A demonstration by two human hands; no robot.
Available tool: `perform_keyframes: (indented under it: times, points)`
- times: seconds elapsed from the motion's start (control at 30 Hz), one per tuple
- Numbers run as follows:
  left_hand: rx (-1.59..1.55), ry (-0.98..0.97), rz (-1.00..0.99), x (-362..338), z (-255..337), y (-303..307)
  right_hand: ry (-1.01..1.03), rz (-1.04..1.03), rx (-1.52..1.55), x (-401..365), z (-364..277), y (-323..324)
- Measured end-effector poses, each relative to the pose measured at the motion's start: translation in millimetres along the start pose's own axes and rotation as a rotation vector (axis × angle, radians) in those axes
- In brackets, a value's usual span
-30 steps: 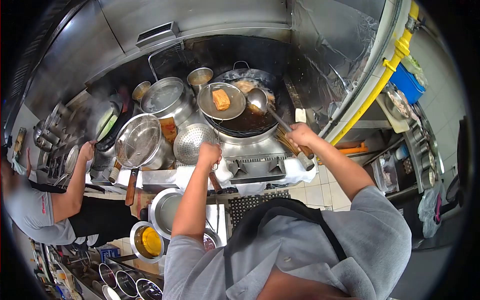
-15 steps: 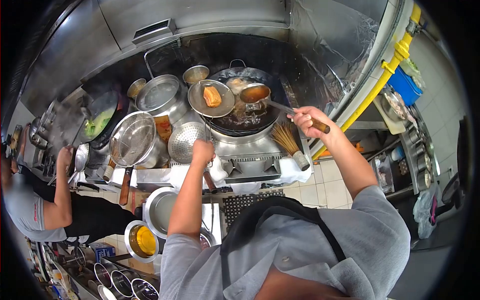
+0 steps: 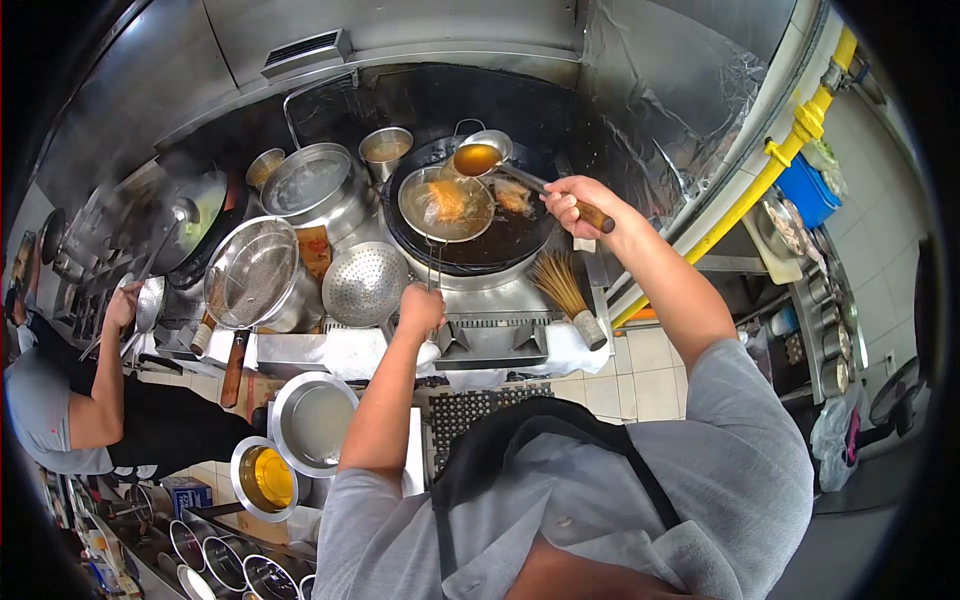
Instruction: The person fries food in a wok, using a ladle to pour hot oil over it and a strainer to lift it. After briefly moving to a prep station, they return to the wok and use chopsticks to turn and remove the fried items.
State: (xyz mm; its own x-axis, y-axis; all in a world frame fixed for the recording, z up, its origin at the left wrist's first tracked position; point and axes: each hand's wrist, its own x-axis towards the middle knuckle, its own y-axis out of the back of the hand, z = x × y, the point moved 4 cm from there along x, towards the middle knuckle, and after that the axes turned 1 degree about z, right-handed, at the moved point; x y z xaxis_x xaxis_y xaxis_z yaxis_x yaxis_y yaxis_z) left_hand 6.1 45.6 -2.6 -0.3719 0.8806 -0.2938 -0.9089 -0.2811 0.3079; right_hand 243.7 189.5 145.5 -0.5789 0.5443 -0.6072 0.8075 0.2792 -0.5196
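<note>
My left hand [image 3: 422,308] is closed round the handle of a strainer [image 3: 471,236], whose round bowl is over the wok [image 3: 544,232]. An orange piece of food [image 3: 447,200] lies in it, with shiny liquid about it. My right hand [image 3: 582,206] grips the wooden handle of a ladle [image 3: 497,142]. Brown-orange liquid sits in the ladle's bowl, just above the strainer's far right edge. Beside the strainer, another browned piece of food [image 3: 513,196] is in the dark wok. Whether liquid is running from the ladle is hard to make out.
Left of the wok stand a perforated skimmer [image 3: 365,284], a mesh basket [image 3: 252,272] on a pot and a pot of liquid [image 3: 312,180]. A bamboo brush [image 3: 566,290] lies at right. A co-worker [image 3: 95,395] handles another wok [image 3: 240,205] at left.
My left hand has lowered the strainer with the orange piece toward the wok, and liquid now shows around it. My right hand has moved the ladle left and away from me, over the strainer.
</note>
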Motion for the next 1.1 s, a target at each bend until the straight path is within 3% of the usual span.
perform_keyframes:
  times: [0.23,0.63,0.7,0.83,0.93,1.1]
  points:
    - [0.054,0.024,0.032,7.0,-5.4,4.0,0.066,0.037,-0.12,-5.1,-6.3,-9.6]
    - [0.019,-0.126,-0.008,15.1,-17.0,2.2,0.127,0.143,-0.291,4.5,7.2,-15.2]
    - [-0.013,-0.061,0.013,6.1,-6.3,7.9,0.175,0.2,-0.368,1.3,12.4,-8.7]
    - [0.127,0.033,-0.023,-0.6,14.2,22.8,0.333,0.308,-0.857,-11.3,23.3,11.2]
    - [0.109,0.196,-0.27,10.2,16.7,21.9,0.334,0.349,-0.924,-16.8,32.9,28.0]
    - [-0.093,0.27,-0.313,30.1,19.0,6.0,0.294,0.395,-0.908,-17.3,41.7,48.6]
